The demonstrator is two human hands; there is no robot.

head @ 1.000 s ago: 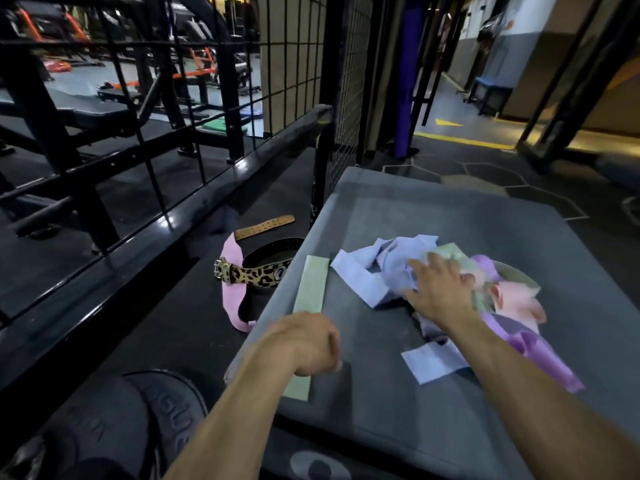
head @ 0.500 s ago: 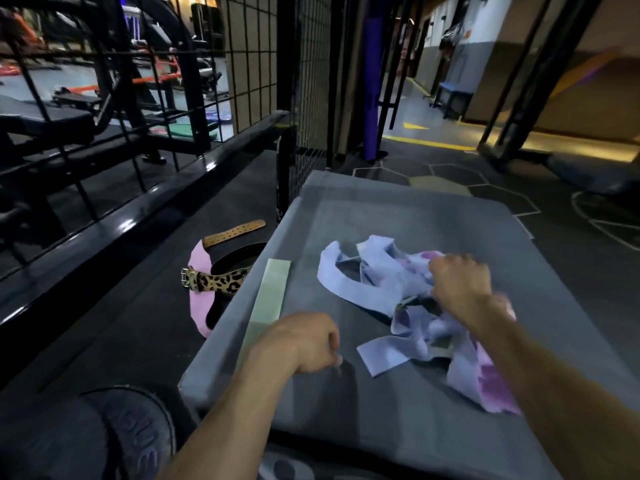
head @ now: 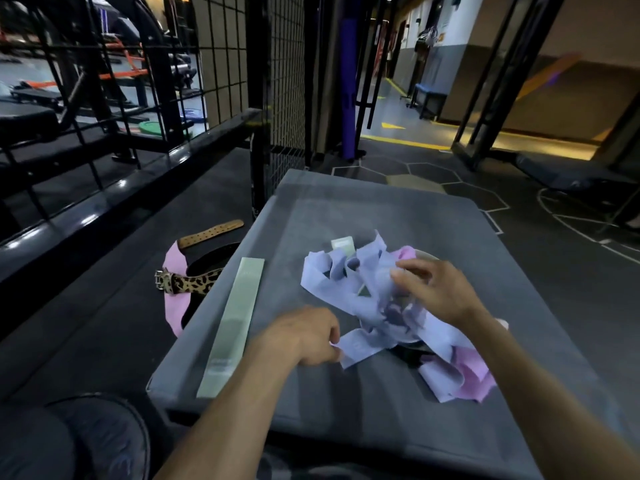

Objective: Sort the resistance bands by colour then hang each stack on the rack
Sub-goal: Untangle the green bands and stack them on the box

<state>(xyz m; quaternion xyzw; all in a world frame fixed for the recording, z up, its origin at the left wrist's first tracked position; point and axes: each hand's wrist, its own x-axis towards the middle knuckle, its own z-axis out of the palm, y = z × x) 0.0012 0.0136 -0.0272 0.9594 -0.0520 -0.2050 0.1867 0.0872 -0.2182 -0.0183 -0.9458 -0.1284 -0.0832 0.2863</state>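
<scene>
The left hand has come off its idle spot by the green band and now reaches the near end of a lilac band; its fingers are curled at that end, but I cannot tell whether the grip is clamped on the band or only touching it. A second ago the right hand lay flat on the pile; half a second ago it was a fist bunching the bands; now its fingers are curled into the top of the tangle, the grip together on lilac band.

The pile sits on the grey worktop, a knot of lilac loops with pink bands spilling out at the near right and a second bit of green poking out at the far side. It has been stirred and spread since the flat press. The single green band lies straight along the left edge, well apart from the pile, as it did before.

I judge that sorting has barely begun: one colour started, and both hands now working to tease a lilac band free. Nothing is ready for hanging yet. A leopard-print belt lies on the floor to the left of the worktop.
</scene>
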